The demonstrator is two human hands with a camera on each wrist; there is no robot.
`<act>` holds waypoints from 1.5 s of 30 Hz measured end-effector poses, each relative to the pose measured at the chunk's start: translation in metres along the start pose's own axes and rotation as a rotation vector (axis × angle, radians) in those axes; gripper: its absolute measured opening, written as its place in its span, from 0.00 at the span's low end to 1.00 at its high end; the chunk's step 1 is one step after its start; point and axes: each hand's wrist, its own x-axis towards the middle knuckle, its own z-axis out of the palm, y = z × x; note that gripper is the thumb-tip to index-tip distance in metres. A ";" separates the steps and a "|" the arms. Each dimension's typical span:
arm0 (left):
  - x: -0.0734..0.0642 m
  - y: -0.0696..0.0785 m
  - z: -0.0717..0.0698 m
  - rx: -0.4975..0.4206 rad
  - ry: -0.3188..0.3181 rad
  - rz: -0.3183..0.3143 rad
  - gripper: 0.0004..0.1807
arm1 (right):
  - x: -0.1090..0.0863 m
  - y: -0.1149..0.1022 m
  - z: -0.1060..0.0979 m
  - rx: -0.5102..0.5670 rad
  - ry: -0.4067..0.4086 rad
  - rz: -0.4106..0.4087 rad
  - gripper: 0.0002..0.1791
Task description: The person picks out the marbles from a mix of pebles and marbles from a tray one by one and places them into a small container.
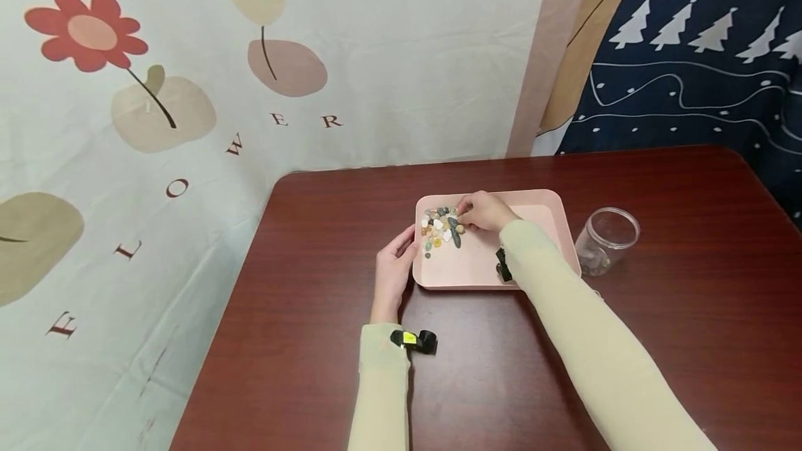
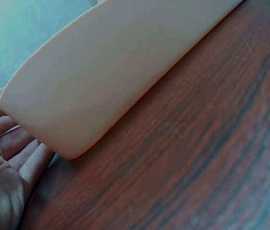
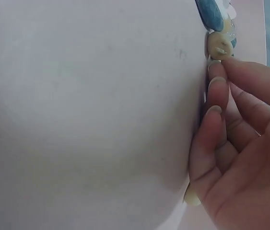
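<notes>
A shallow pink tray point(image 1: 489, 273) holds a cluster of small pebbles point(image 1: 436, 224) at its left end, in white, yellow, green, tan and dark tones. My right hand point(image 1: 485, 211) reaches over the tray, thumb and fingers bent together in a pinch at the cluster's right edge. In the right wrist view, the fingertips meet right at a round tan pebble point(image 3: 219, 46); what lies between them is mostly hidden. A long dark pebble point(image 3: 210, 14) borders it. My left hand point(image 1: 395, 270) rests against the tray's left end, fingers extended along the outer wall point(image 2: 77, 86).
A clear jar point(image 1: 606, 242) with some pebbles at its bottom stands just right of the tray. Both lie on a dark red-brown wooden table point(image 1: 326, 284). A printed white cloth point(image 1: 401, 54) hangs behind the far edge, with a navy tree-patterned cloth point(image 1: 683, 82) at the right.
</notes>
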 end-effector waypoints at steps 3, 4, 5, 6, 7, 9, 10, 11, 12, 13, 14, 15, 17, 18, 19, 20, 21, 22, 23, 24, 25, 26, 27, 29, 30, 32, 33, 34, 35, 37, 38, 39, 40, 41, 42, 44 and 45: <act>0.000 0.001 0.000 0.005 0.000 -0.013 0.19 | 0.000 0.001 -0.001 -0.007 -0.007 -0.019 0.06; 0.000 0.002 0.000 0.008 -0.004 -0.016 0.19 | -0.001 0.001 -0.001 -0.003 -0.007 -0.023 0.07; 0.000 0.002 0.000 0.004 -0.012 -0.019 0.19 | -0.001 0.002 -0.002 0.003 -0.007 -0.027 0.07; 0.000 0.004 0.000 -0.001 -0.020 -0.024 0.19 | -0.001 0.002 -0.002 0.011 -0.006 -0.026 0.07; 0.000 0.005 0.000 -0.003 -0.027 -0.025 0.19 | -0.002 0.003 -0.003 0.016 -0.006 -0.025 0.07; -0.002 0.010 0.001 -0.009 -0.036 -0.029 0.19 | -0.003 0.002 -0.004 0.033 -0.007 -0.017 0.07; -0.003 0.014 0.001 -0.009 -0.039 -0.029 0.20 | -0.004 0.002 -0.005 0.039 -0.009 -0.017 0.07; -0.004 0.017 0.001 -0.008 -0.039 -0.028 0.20 | -0.004 0.001 -0.005 0.046 -0.014 -0.018 0.07; -0.006 0.020 0.001 -0.004 -0.037 -0.027 0.20 | -0.005 0.001 -0.006 0.053 -0.020 -0.018 0.07; -0.007 0.022 0.001 0.003 -0.033 -0.021 0.20 | -0.005 0.000 -0.006 0.065 -0.025 -0.016 0.07; -0.008 0.024 0.001 0.009 -0.030 -0.019 0.19 | -0.005 0.000 -0.007 0.076 -0.028 -0.016 0.06; -0.009 0.025 0.001 0.014 -0.028 -0.016 0.20 | -0.006 -0.001 -0.008 0.085 -0.028 -0.013 0.06; -0.008 0.022 0.001 0.007 -0.026 -0.018 0.19 | -0.008 0.000 -0.010 0.099 -0.028 -0.014 0.07; -0.007 0.020 0.001 0.001 -0.026 -0.018 0.19 | -0.009 0.000 -0.011 0.099 -0.021 -0.009 0.07; -0.005 0.016 0.001 -0.001 -0.025 -0.017 0.19 | -0.010 -0.001 -0.013 0.094 -0.010 -0.007 0.07; -0.004 0.013 0.000 -0.006 -0.024 -0.018 0.19 | -0.011 -0.002 -0.014 0.083 -0.004 -0.004 0.07; -0.002 0.009 0.000 -0.010 -0.020 -0.019 0.19 | -0.012 -0.003 -0.016 0.073 0.001 0.002 0.07; -0.001 0.006 0.000 -0.014 -0.015 -0.018 0.19 | -0.013 -0.004 -0.017 0.063 0.003 0.000 0.07; -0.001 0.003 0.000 -0.010 -0.010 -0.017 0.19 | -0.014 -0.004 -0.019 0.057 0.009 0.002 0.08; -0.002 0.005 0.000 -0.007 -0.012 -0.022 0.19 | -0.015 -0.005 -0.020 0.052 0.014 0.003 0.08; -0.001 0.004 0.001 -0.001 -0.009 -0.020 0.19 | -0.016 -0.006 -0.022 0.052 0.017 -0.001 0.08; -0.002 0.004 0.001 0.002 -0.004 -0.020 0.19 | -0.016 -0.007 -0.023 0.053 0.021 -0.004 0.08; -0.002 0.004 0.001 0.006 0.000 -0.023 0.19 | -0.017 -0.009 -0.025 0.053 0.027 -0.012 0.08; -0.002 0.004 0.001 0.014 0.003 -0.030 0.18 | -0.019 -0.012 -0.028 0.050 0.045 -0.021 0.09; -0.002 0.004 0.000 0.016 0.004 -0.032 0.18 | -0.020 -0.014 -0.029 0.048 0.052 -0.028 0.09; -0.001 0.000 0.000 0.025 0.015 -0.027 0.18 | -0.022 -0.017 -0.032 0.035 0.063 -0.043 0.10; -0.001 0.000 0.000 0.030 0.015 -0.027 0.18 | -0.024 -0.019 -0.033 0.031 0.070 -0.047 0.11; -0.001 -0.001 0.000 0.033 0.015 -0.027 0.18 | -0.025 -0.019 -0.035 0.029 0.076 -0.050 0.11; 0.000 -0.001 0.000 0.035 0.015 -0.029 0.18 | -0.026 -0.020 -0.036 0.026 0.081 -0.057 0.11; 0.000 -0.001 0.000 0.041 0.017 -0.029 0.18 | -0.029 -0.020 -0.038 0.020 0.091 -0.067 0.11; 0.000 -0.001 0.000 0.042 0.016 -0.029 0.18 | -0.031 -0.020 -0.039 0.020 0.095 -0.068 0.11; 0.000 -0.001 0.000 0.042 0.014 -0.031 0.18 | -0.033 -0.021 -0.040 0.020 0.097 -0.067 0.11; 0.001 -0.001 0.000 0.040 0.013 -0.033 0.18 | -0.035 -0.021 -0.041 0.022 0.095 -0.070 0.11; 0.001 -0.002 0.000 0.037 0.014 -0.035 0.18 | -0.036 -0.022 -0.042 0.025 0.092 -0.073 0.11; 0.001 -0.002 0.000 0.036 0.015 -0.036 0.18 | -0.038 -0.022 -0.043 0.026 0.091 -0.077 0.12; 0.001 -0.002 0.000 0.033 0.013 -0.042 0.18 | -0.043 -0.023 -0.046 0.034 0.086 -0.086 0.12; 0.001 -0.002 0.000 0.033 0.016 -0.045 0.18 | -0.045 -0.024 -0.047 0.035 0.087 -0.093 0.12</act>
